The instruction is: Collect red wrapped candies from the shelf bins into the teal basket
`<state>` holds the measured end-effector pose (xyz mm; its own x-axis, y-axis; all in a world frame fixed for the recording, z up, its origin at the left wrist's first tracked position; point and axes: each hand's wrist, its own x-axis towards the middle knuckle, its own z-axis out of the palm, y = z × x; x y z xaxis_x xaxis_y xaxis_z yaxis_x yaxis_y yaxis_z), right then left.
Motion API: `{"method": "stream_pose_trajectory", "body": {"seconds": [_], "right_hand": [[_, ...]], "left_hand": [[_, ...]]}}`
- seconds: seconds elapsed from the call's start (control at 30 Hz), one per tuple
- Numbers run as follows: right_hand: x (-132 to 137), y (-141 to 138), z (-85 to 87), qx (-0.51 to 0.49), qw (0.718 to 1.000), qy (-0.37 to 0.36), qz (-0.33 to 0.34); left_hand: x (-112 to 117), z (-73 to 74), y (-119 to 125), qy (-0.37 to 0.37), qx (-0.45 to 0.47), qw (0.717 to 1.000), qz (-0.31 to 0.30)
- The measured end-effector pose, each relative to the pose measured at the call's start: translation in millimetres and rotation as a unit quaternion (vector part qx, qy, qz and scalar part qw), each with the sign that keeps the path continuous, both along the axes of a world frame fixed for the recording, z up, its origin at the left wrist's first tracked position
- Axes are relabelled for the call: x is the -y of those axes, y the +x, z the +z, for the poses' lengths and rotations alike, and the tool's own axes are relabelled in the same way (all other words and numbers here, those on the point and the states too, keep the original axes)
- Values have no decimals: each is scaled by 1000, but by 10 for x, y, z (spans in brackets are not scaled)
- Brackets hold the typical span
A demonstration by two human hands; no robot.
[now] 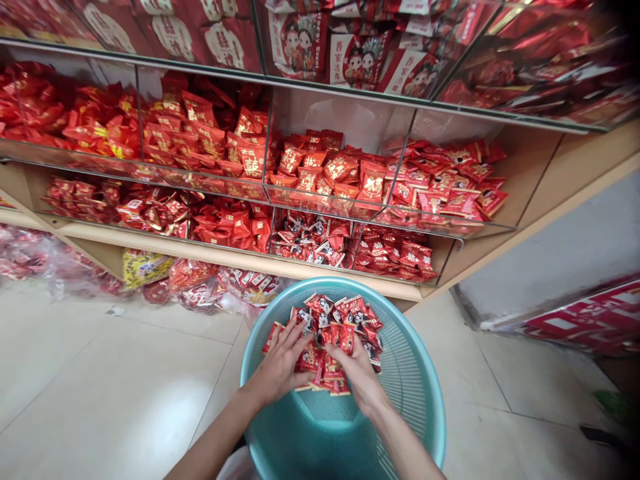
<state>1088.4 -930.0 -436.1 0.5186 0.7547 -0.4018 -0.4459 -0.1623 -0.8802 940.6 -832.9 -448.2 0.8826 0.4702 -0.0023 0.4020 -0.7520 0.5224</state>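
A teal plastic basket (425, 393) stands on the floor in front of me. Inside it lies a heap of small red candy packets (345, 320). My left hand (280, 363) reaches into the heap from the left, fingers spread and curled over the packets. My right hand (357, 370) comes in from the right, fingers bent round a bunch of packets between the two hands. Together the hands cup a cluster of packets at the near side of the heap.
Glass-fronted shelf bins (320, 193) full of red candy packets run across the wall ahead. Clear bags of sweets (200, 280) lie on the tiled floor under the lowest shelf. Red boxes (590, 320) lean at the right.
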Motion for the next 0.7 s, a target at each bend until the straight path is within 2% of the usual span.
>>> {"method": "stream_pose_trajectory", "body": {"seconds": [0.2, 0.43, 0.7], "right_hand": [[-13, -18, -11, -5, 1000, 13, 9], [-14, -27, -20, 33, 999, 8, 3], [-10, 110, -198, 147, 989, -29, -16]], "left_hand": [[140, 199, 206, -28, 95, 995, 22], [242, 109, 341, -26, 94, 995, 25], [179, 85, 186, -59, 60, 996, 7]]}}
